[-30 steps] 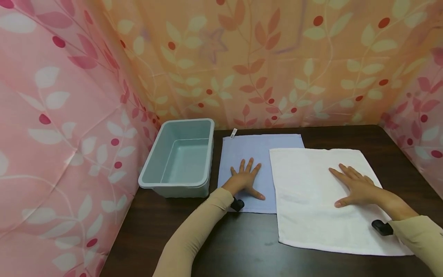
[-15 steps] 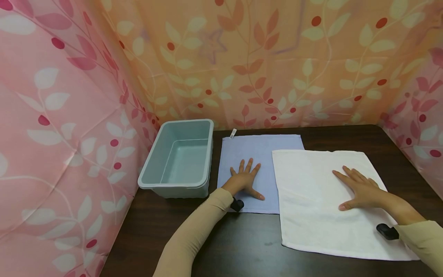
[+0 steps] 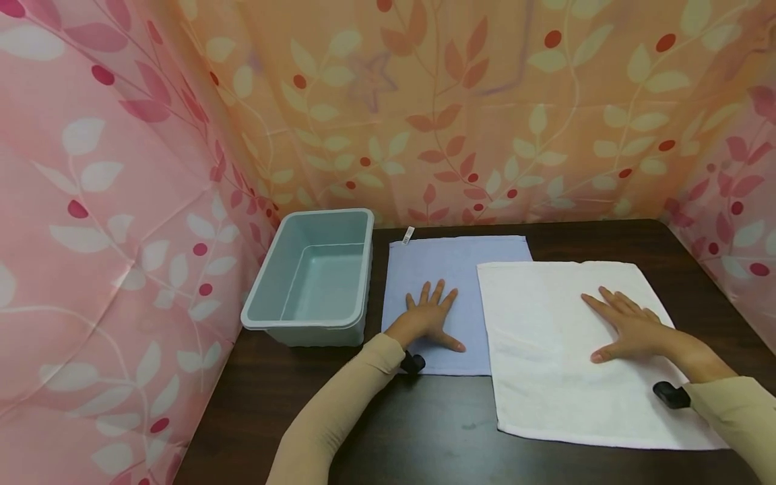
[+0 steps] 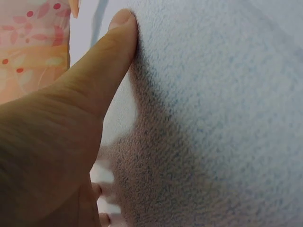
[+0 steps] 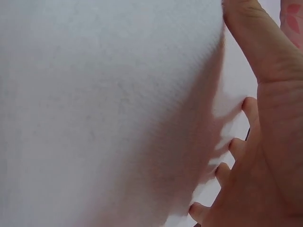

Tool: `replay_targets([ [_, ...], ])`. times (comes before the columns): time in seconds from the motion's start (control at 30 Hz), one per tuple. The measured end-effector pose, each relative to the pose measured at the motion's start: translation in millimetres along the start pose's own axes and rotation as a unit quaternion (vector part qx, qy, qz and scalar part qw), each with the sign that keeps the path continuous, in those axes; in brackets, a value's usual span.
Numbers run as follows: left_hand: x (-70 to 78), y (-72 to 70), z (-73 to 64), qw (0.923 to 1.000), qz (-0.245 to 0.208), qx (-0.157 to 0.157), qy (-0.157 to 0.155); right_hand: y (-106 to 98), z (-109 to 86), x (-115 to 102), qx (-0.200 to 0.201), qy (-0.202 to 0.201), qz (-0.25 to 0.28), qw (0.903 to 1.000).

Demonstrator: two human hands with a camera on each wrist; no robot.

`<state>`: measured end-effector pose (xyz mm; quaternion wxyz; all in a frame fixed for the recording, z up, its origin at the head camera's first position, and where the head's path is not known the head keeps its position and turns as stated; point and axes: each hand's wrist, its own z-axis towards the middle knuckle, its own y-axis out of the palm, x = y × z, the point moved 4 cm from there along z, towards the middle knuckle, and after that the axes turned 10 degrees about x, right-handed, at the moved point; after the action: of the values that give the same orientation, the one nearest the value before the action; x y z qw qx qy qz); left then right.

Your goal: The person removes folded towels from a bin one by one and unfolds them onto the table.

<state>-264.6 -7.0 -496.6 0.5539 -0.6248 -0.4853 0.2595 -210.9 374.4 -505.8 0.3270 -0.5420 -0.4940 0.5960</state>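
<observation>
A pale blue towel (image 3: 461,259) lies flat on the table, with a small white tag (image 3: 409,234) at its far left corner. My left hand (image 3: 427,318) rests on it with fingers spread; in the left wrist view the thumb (image 4: 106,56) touches the cloth. A white towel (image 3: 539,364) lies flat to the right, covering the blue one's right part. My right hand (image 3: 633,333) rests on the white towel with fingers spread. In the right wrist view its fingertips (image 5: 222,172) touch the white cloth.
A light blue-green plastic basin (image 3: 358,316) stands left of the towels, near the table's left edge. The dark wooden table (image 3: 424,431) is bordered by a floral curtain at the back (image 3: 448,155) and sides.
The white towel has shifted slightly right under the right hand, mostly in the first half second. The left hand and blue towel have stayed almost in place.
</observation>
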Motion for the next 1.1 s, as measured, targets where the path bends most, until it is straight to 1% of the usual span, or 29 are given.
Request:
replay_targets([
  [0.2, 0.9, 0.2, 1.6, 0.9999, -0.002, 0.011, 0.003, -2.2, 5.9, 3.5, -0.005, -0.002, 0.002, 1.0],
  [0.33, -0.2, 0.6, 3.6, 0.9999, -0.002, 0.011, 0.004, -2.0, 8.1, 4.0, -0.01, 0.0, 0.009, 0.9999],
  [0.5, -0.5, 0.8, 5.4, 1.0, -0.004, 0.008, 0.003, -1.8, 10.4, 4.1, -0.009, 0.001, 0.006, 0.9999],
  [0.8, -2.7, -0.5, 13.7, 0.9999, -0.002, 0.013, 0.007, -11.2, 14.7, -1.5, -0.008, 0.0, 0.003, 1.0],
  [0.9, -0.8, -1.8, 13.6, 0.9995, 0.004, 0.027, 0.019, -15.0, 16.4, -5.9, 0.013, -0.012, -0.009, 0.9998],
  [0.97, 2.6, -3.7, 11.1, 0.9983, 0.019, 0.044, 0.034, -19.6, 17.5, -15.3, 0.041, -0.03, -0.012, 0.9987],
  [1.03, 7.4, -6.5, 5.8, 0.9958, 0.04, 0.061, 0.055, -23.7, 18.5, -31.6, 0.071, -0.059, -0.017, 0.9956],
  [1.1, 12.4, -9.6, -2.5, 0.9921, 0.061, 0.077, 0.078, -26.2, 19.1, -53.2, 0.095, -0.09, -0.012, 0.9913],
])
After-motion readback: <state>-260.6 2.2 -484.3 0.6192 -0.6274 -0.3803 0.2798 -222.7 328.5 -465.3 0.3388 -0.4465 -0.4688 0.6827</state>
